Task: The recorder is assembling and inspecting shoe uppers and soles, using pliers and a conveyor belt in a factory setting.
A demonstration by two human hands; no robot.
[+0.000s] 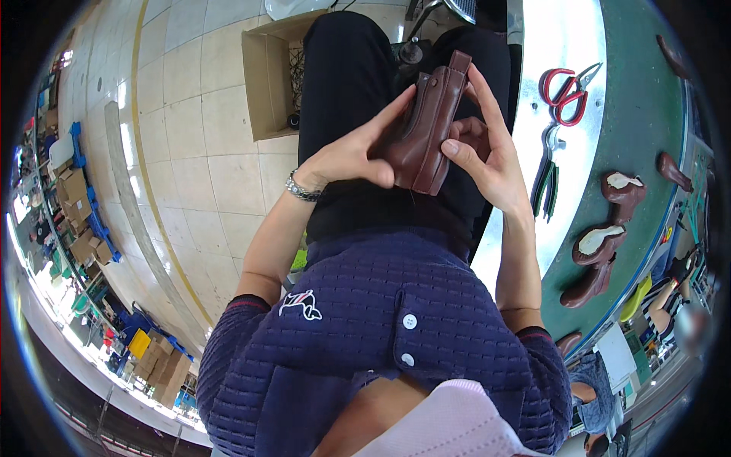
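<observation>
Over my lap, both hands hold a glossy brown leather piece (428, 137), its narrow end pointing away from me. It has a long flat strip down its right side and a small round stud near the top. Whether it is a shoe upper or some kind of case cannot be told. My left hand (358, 152) grips its left side, fingers along the upper edge and thumb at the lower left. My right hand (487, 156) holds the right side, with the index finger stretched up to the far end, the thumb against the strip and the other fingers curled.
Red-handled scissors (565, 95) and green-handled pliers (545, 179) lie on the metal bench (563, 30) to my right. Beyond, a green surface (628, 99) carries several brown leather shoe-shaped pieces (601, 244). An open cardboard box (266, 84) stands by my left leg. Other people are at far right.
</observation>
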